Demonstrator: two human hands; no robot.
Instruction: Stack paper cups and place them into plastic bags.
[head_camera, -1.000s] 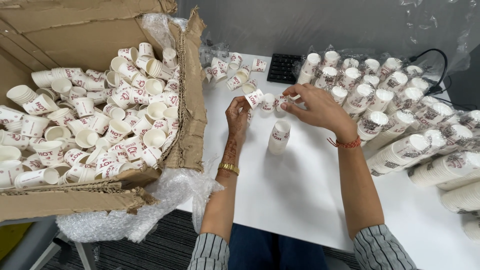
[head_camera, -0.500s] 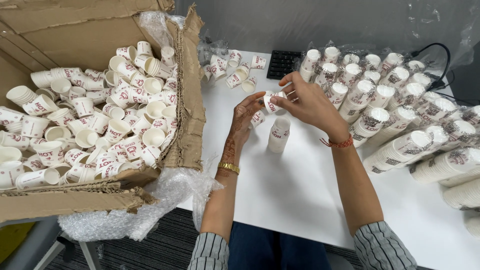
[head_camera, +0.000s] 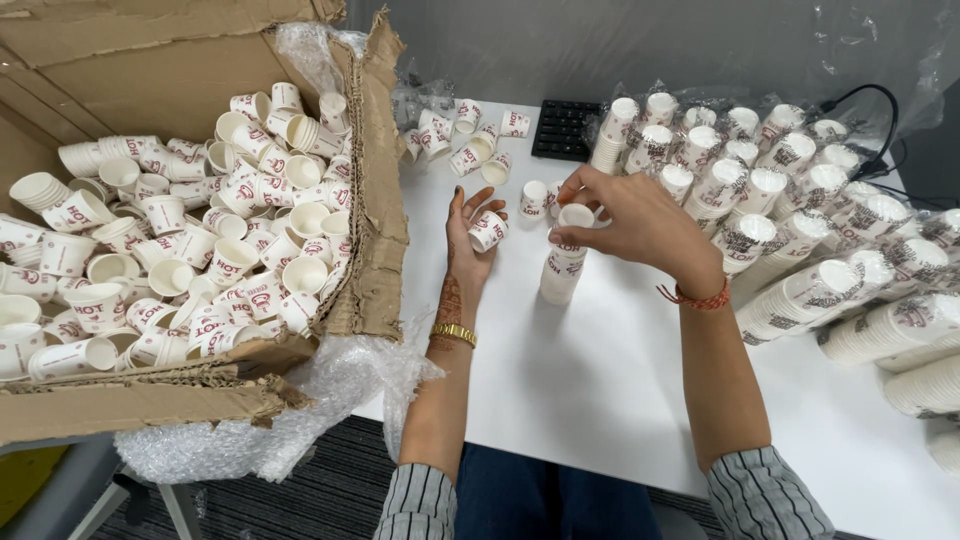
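— Holding anything in the left hand (head_camera: 468, 240)?
— Yes, one small paper cup (head_camera: 488, 231) lies in its open palm, fingers loosely curled round it. A moment ago that hand was pinching at the cup beside the stack.
— And the right hand (head_camera: 640, 222)?
— Fingertips closed on the top cup of the short stack (head_camera: 562, 262) standing mid-desk (head_camera: 600, 380); earlier it was reaching toward the loose cups farther off. So the stack has likely gained a cup.
— Supplies?
— A cardboard box (head_camera: 370, 200) of loose cups at left, wrapped sleeves of cups (head_camera: 800, 200) at right.
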